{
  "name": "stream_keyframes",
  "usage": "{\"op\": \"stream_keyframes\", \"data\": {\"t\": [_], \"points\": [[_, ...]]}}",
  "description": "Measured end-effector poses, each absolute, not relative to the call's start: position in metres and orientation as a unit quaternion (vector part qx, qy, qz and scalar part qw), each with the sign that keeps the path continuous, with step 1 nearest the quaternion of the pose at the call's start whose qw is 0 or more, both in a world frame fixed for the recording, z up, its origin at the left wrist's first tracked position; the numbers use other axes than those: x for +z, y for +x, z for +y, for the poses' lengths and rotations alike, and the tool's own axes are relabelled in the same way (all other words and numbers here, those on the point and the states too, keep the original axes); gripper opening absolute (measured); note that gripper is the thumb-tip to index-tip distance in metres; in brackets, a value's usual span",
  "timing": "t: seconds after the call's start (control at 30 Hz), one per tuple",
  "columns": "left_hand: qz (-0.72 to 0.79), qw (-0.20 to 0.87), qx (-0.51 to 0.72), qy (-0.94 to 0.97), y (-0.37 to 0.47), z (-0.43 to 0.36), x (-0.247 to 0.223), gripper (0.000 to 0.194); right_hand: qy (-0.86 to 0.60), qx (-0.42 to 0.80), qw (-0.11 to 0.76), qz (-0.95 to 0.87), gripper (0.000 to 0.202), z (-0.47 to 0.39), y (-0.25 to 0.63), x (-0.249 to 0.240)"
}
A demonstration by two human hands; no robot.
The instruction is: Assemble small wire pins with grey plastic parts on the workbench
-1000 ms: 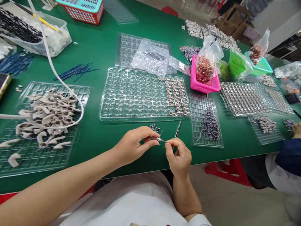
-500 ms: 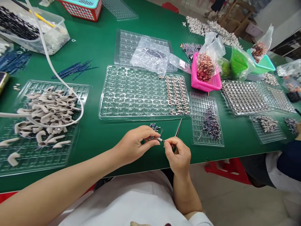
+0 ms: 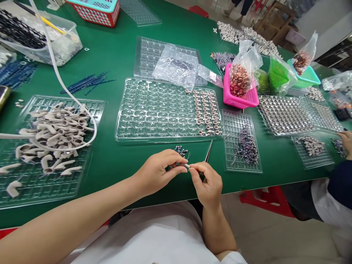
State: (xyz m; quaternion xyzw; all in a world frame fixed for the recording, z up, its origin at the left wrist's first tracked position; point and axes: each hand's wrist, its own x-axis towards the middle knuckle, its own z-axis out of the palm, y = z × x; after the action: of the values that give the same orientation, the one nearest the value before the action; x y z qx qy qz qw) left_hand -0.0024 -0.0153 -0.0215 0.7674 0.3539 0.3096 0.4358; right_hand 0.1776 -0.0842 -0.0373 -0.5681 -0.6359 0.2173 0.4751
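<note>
Between thumb and forefinger, my left hand [image 3: 158, 169] pinches a small pale plastic part [image 3: 187, 166]. My right hand [image 3: 206, 179] has its thumb and forefinger closed on the other end of that part, so the fingertips of both hands nearly meet. Steel tweezers [image 3: 209, 151] jut up from behind my right hand; whether the palm grips them is hidden. Just beyond my left fingers lies a small heap of dark wired components [image 3: 180, 149]. Past both hands, a clear tray [image 3: 156, 110] has pale parts with round openings [image 3: 207, 110] in its right-hand columns.
Left, pale curved shells [image 3: 57, 128] pile on a clear tray, with a white cable [image 3: 56, 69] looping over it. Right stands a tray of wired components [image 3: 247, 145]; behind it, a pink basket [image 3: 242, 101] holds bagged copper-coloured pieces. A co-worker's hand [image 3: 345, 141] is at far right.
Both hands stay pinched together. My right fingers have moved slightly left, closer to my left fingertips, covering the part's thin dark end. The co-worker's hand at far right has come further into view.
</note>
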Motion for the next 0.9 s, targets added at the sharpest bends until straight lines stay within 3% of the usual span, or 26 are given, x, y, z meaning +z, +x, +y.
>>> {"op": "stream_keyframes", "data": {"t": [0.3,0.9], "points": [[0.341,0.465,0.331,0.747,-0.0007,-0.0160,-0.0196,0.010,-0.535,0.211,0.496,-0.650,0.024,-0.0842,0.1794,-0.0412],[0.288,0.422,0.401,0.761,-0.0009,-0.0167,-0.0258,0.013,-0.518,0.235,0.518,-0.639,0.025,-0.0855,0.1804,-0.0400]]}}
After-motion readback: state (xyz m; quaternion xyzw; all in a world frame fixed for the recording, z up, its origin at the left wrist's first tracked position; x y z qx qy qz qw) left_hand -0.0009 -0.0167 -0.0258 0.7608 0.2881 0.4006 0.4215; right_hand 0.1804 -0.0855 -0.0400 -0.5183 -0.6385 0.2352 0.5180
